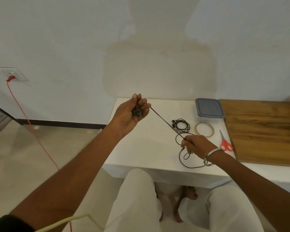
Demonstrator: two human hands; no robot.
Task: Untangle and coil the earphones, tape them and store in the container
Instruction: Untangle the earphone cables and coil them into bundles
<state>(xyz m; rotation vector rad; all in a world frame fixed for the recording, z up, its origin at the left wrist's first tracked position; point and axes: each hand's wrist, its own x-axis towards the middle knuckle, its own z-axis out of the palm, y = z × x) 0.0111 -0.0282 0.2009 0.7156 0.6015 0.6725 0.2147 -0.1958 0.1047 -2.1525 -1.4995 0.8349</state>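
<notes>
While left hand point(132, 113) grips earbuds, right hand point(193, 144) pinches cord point(164, 122) taut near tape point(204, 129); thin, floppy, snags easy.

Soft even daylight, faint shadow on the wall point(157, 67), wide-angle bending at edges, slightly soft focus
</notes>
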